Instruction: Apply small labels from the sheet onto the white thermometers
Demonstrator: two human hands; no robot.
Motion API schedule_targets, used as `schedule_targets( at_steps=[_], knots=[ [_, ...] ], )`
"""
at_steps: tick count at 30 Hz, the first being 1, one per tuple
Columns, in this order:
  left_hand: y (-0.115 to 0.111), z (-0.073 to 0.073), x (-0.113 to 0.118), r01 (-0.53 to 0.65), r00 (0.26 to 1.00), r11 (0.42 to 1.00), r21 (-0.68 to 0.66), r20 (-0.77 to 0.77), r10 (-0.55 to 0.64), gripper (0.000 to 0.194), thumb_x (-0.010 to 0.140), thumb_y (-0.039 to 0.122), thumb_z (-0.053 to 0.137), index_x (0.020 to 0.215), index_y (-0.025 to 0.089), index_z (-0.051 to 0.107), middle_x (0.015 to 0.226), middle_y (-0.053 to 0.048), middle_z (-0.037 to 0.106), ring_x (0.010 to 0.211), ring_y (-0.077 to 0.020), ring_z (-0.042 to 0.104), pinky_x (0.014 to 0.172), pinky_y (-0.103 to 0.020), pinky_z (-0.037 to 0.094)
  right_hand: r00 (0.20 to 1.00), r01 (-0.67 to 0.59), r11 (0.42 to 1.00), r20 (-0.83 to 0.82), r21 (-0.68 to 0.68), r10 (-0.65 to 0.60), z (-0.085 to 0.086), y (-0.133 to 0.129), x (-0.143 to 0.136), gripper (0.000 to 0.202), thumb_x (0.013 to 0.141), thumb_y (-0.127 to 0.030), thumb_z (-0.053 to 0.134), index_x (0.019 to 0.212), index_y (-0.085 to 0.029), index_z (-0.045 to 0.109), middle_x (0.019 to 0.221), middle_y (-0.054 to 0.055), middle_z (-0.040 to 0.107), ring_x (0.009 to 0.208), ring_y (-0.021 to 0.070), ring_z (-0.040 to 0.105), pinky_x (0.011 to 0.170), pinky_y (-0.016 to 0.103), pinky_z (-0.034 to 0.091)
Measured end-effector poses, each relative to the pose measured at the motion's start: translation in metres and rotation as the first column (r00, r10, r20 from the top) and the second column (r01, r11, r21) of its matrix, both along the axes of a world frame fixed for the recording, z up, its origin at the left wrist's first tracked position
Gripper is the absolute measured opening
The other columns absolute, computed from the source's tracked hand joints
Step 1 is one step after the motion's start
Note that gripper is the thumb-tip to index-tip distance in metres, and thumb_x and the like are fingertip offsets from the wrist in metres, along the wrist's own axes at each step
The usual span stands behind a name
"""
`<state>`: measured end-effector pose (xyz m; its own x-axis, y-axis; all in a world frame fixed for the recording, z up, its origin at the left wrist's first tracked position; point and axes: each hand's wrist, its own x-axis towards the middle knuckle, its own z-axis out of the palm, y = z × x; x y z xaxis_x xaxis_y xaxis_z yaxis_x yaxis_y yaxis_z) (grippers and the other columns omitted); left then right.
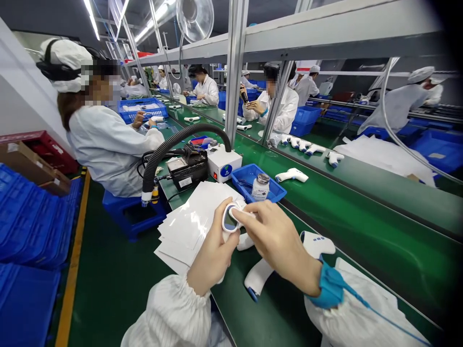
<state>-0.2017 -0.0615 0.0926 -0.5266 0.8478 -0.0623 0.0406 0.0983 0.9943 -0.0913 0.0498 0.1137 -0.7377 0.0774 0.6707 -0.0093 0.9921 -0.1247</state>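
Note:
My left hand (213, 250) is closed around a white infrared thermometer (229, 223), its oval grey screen turned up towards me. The fingers of my right hand (284, 243) press at the screen's edge and the thermometer's top. Something white shows by those fingertips, but I cannot make out whether it is part of the thermometer. A blue wrist strap (330, 284) with a cord circles my right wrist. Under and beside that hand lie more white thermometers, one with a blue-tipped handle (258, 277) and one with blue buttons (318, 244).
White sheets (193, 212) lie left of my hands. Behind them stand a blue tray (277, 193) with a small bottle (260, 187), a white box (224, 161) and a black hose (181, 132). A thermometer (292, 175) rests on the green belt (336, 202). A co-worker (104, 144) sits at left.

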Motion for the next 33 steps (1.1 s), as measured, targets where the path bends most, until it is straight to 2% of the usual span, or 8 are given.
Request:
schedule_targets(
  at_steps=[4,9,11,16,20,24,29,33],
  knots=[
    [0.0,-0.002,0.007,-0.04,0.996,0.996,0.083,-0.08,0.047,0.064,0.087,0.027,0.054,0.147,0.028,0.033,0.109,-0.007,0.063,0.108,-0.0282,0.061,0.095,-0.044,0.051,0.996,0.083,0.981,-0.005,0.175,-0.084,-0.01,-0.009,0.008,0.026,0.096,-0.012,0.044,0.114,-0.01,0.063,0.091,0.009,0.067,0.082,0.021,0.052,0.073,0.036,0.038],
    [-0.002,-0.003,0.013,-0.048,0.988,0.991,0.123,-0.137,0.065,0.062,0.087,0.022,0.053,0.146,0.029,0.035,0.13,-0.007,0.056,0.133,-0.0304,0.044,0.109,-0.049,0.04,0.988,0.15,0.969,-0.055,0.196,-0.142,-0.008,-0.012,0.013,0.027,0.096,-0.01,0.043,0.113,-0.01,0.064,0.092,0.009,0.068,0.084,0.0212,0.052,0.077,0.036,0.036],
    [-0.003,-0.001,0.014,-0.073,0.985,0.988,0.133,-0.148,0.092,0.062,0.087,0.022,0.053,0.146,0.029,0.035,0.131,-0.008,0.055,0.134,-0.0312,0.043,0.109,-0.05,0.04,0.994,0.113,0.979,-0.034,0.172,-0.108,-0.006,-0.015,0.015,0.027,0.096,-0.01,0.043,0.112,-0.01,0.064,0.091,0.008,0.068,0.083,0.0206,0.052,0.078,0.036,0.036],
    [-0.009,0.005,0.018,-0.089,0.979,0.988,0.123,-0.174,0.11,0.059,0.088,0.024,0.055,0.145,0.029,0.038,0.125,-0.008,0.059,0.13,-0.0331,0.047,0.106,-0.052,0.044,0.974,0.209,0.956,-0.135,0.206,-0.183,-0.003,-0.024,0.019,0.027,0.094,-0.01,0.046,0.113,-0.009,0.065,0.092,0.009,0.069,0.084,0.0218,0.053,0.082,0.038,0.037],
    [-0.012,0.008,0.021,-0.1,0.978,0.987,0.126,-0.168,0.12,0.058,0.09,0.03,0.056,0.145,0.028,0.038,0.124,-0.01,0.059,0.124,-0.0339,0.051,0.102,-0.052,0.047,0.989,0.121,0.973,-0.114,0.199,-0.099,-0.002,-0.027,0.02,0.029,0.095,-0.009,0.042,0.111,-0.007,0.066,0.091,0.009,0.071,0.082,0.0193,0.054,0.088,0.038,0.038],
    [-0.013,0.008,0.023,-0.081,0.98,0.988,0.134,-0.169,0.103,0.058,0.09,0.032,0.057,0.145,0.03,0.039,0.121,-0.009,0.06,0.119,-0.0327,0.055,0.099,-0.05,0.049,0.96,0.242,0.941,-0.201,0.238,-0.196,0.0,-0.026,0.02,0.026,0.092,-0.009,0.05,0.111,-0.009,0.067,0.091,0.007,0.072,0.082,0.0186,0.054,0.091,0.038,0.037],
    [-0.015,0.008,0.023,-0.076,0.987,0.989,0.125,-0.134,0.093,0.059,0.091,0.032,0.055,0.146,0.029,0.035,0.126,-0.01,0.057,0.119,-0.032,0.055,0.098,-0.049,0.049,0.981,0.161,0.954,-0.146,0.255,-0.127,-0.003,-0.032,0.022,0.029,0.093,-0.007,0.044,0.11,-0.006,0.068,0.093,0.008,0.073,0.082,0.0182,0.055,0.094,0.039,0.038],
    [-0.016,0.007,0.025,-0.053,0.985,0.993,0.11,-0.155,0.07,0.059,0.091,0.031,0.055,0.146,0.029,0.035,0.128,-0.009,0.056,0.124,-0.0315,0.051,0.102,-0.049,0.046,0.961,0.245,0.931,-0.198,0.271,-0.195,-0.002,-0.03,0.021,0.025,0.091,-0.01,0.052,0.111,-0.011,0.068,0.093,0.006,0.073,0.084,0.0173,0.056,0.096,0.038,0.037]
  ],
)
